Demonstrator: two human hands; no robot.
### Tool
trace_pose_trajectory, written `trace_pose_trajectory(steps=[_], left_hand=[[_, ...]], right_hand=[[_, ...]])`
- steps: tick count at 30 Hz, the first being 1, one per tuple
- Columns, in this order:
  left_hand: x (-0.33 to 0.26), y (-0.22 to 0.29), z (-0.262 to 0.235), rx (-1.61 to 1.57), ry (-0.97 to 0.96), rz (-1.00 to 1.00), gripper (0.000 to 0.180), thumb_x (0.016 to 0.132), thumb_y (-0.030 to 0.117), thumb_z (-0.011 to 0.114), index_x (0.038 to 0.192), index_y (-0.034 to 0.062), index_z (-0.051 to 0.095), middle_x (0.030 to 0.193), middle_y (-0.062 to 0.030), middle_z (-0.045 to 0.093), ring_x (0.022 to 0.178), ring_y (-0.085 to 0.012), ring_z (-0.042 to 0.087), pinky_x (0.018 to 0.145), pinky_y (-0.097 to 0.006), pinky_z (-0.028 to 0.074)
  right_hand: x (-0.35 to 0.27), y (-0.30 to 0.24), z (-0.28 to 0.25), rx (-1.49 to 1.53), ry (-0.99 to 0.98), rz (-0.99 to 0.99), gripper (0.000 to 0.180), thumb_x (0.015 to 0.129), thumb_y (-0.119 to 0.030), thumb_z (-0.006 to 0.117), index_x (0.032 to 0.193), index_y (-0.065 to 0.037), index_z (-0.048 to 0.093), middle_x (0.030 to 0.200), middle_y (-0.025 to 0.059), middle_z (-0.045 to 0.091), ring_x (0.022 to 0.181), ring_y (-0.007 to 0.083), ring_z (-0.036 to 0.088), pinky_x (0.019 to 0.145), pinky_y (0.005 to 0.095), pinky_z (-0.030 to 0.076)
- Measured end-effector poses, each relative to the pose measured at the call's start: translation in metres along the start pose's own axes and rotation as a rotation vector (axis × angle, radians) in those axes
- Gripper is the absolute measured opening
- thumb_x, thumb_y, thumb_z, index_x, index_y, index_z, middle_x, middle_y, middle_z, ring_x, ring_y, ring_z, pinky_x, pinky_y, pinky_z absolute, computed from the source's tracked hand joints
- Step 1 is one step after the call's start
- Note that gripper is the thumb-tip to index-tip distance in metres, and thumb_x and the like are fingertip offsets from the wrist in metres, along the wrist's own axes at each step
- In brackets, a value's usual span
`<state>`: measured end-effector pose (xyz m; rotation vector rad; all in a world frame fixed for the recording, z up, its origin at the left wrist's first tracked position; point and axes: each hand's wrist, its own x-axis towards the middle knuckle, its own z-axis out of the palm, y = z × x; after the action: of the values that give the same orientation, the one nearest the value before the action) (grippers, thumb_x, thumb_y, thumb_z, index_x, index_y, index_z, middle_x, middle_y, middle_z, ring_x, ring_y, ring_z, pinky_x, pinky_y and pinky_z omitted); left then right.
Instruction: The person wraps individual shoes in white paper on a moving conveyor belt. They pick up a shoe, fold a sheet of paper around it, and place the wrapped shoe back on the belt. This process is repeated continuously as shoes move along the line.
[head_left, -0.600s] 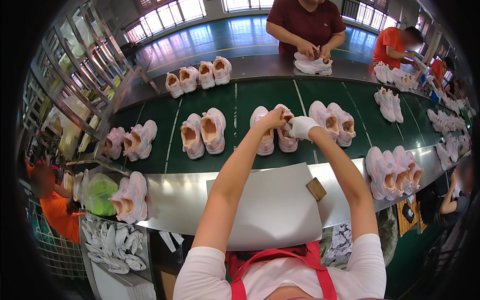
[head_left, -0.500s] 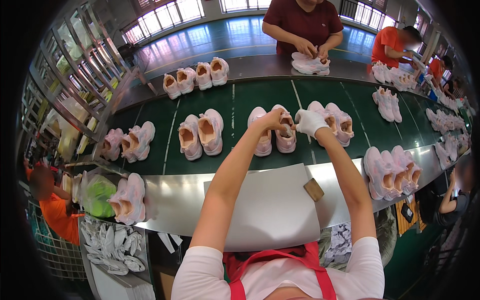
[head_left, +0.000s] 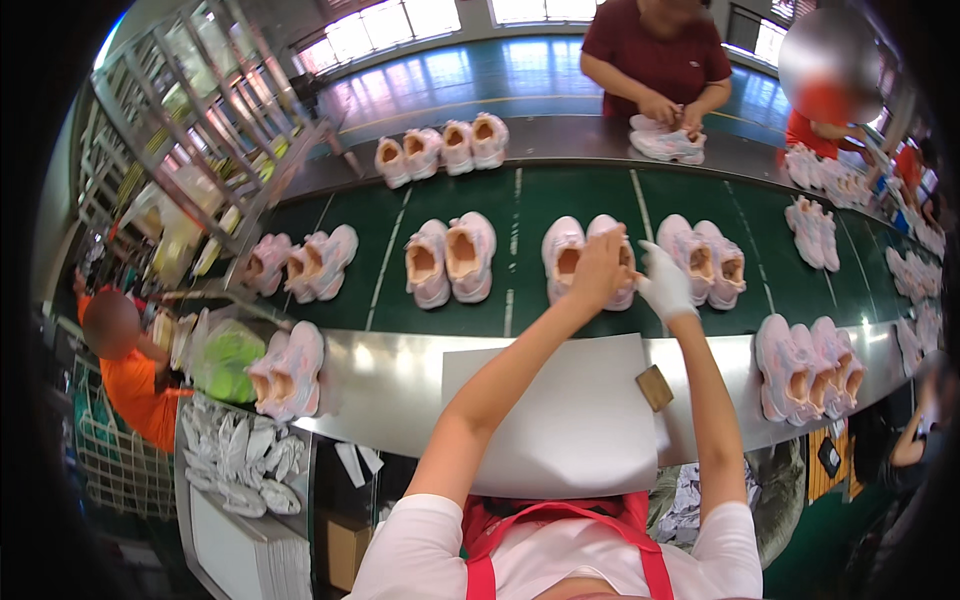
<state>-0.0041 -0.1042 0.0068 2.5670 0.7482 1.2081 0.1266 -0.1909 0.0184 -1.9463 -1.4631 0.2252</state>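
Observation:
A pair of pale pink sneakers stands on the green belt in front of me, toes pointing away. My bare left hand [head_left: 600, 268] is closed on the right sneaker [head_left: 624, 292] of this pair and hides most of it. Beside it, the left sneaker [head_left: 563, 238] shows its tan insole. My right hand [head_left: 666, 284], in a white glove, is open at that right sneaker's right side, forefinger raised and thumb apart. Whether the glove touches the sneaker I cannot make out. Another sneaker pair [head_left: 689, 238] stands just right of the glove.
More sneakers [head_left: 468, 252] stand along the belt [head_left: 370, 250]. A white sheet [head_left: 550, 430] and a small brown block [head_left: 655, 388] lie on the metal ledge [head_left: 380, 375]. Across the belt, a person in maroon [head_left: 655, 55] handles sneakers. A metal rack [head_left: 190, 120] stands left.
The view has shifted, so the scene sits farther right. My left fingers have straightened and lie farther over the sneaker. My gloved hand has turned more upright, its forefinger raised.

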Motion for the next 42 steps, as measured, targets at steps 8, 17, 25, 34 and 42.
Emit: trace_pose_trajectory(steps=[8,17,25,34,42], left_hand=[[-0.174,0.055,-0.072,-0.283,-0.386,0.263,0.015,0.074,0.012,0.065,0.084,0.0065,0.056,0.088,-0.0100,0.055,0.084,-0.0260,0.053,0.077,-0.038,0.043],[-0.174,0.057,-0.054,-0.197,-0.356,0.267,0.015,0.074,0.015,0.063,0.081,0.0063,0.053,0.090,-0.0085,0.050,0.088,-0.0243,0.048,0.079,-0.036,0.039],[-0.177,0.063,-0.061,-0.383,-0.345,0.149,0.039,0.073,0.011,0.062,0.111,0.0042,0.052,0.113,-0.0119,0.052,0.110,-0.0276,0.046,0.093,-0.041,0.035],[-0.183,0.053,-0.059,-0.217,-0.298,0.340,0.011,0.073,0.017,0.062,0.071,0.0086,0.055,0.069,-0.0063,0.054,0.079,-0.0264,0.058,0.098,-0.046,0.040],[-0.173,0.060,-0.069,-0.166,-0.461,0.112,0.033,0.074,0.012,0.065,0.105,0.0061,0.056,0.090,-0.0107,0.050,0.085,-0.0278,0.052,0.075,-0.038,0.044]], right_hand=[[-0.179,-0.020,-0.029,-0.255,-0.087,0.196,0.043,0.074,-0.017,0.068,0.114,-0.003,0.056,0.097,0.0170,0.060,0.090,0.0347,0.057,0.080,0.0416,0.047],[-0.177,-0.037,-0.015,-0.046,0.110,-0.009,0.024,0.081,-0.005,0.059,0.104,-0.003,0.053,0.091,0.0174,0.058,0.082,0.0375,0.058,0.074,0.0409,0.047],[-0.188,-0.046,0.004,0.029,-0.282,0.078,0.023,0.082,-0.003,0.054,0.105,-0.001,0.054,0.092,0.0214,0.059,0.085,0.0388,0.058,0.075,0.0421,0.046],[-0.192,-0.035,-0.004,0.226,-0.208,0.271,0.018,0.085,-0.010,0.052,0.098,0.001,0.055,0.090,0.0203,0.061,0.080,0.0327,0.059,0.074,0.0386,0.046],[-0.182,-0.065,-0.009,0.047,-0.393,0.252,0.021,0.080,-0.018,0.057,0.095,-0.002,0.058,0.088,0.0241,0.061,0.085,0.0417,0.058,0.074,0.0456,0.046]])
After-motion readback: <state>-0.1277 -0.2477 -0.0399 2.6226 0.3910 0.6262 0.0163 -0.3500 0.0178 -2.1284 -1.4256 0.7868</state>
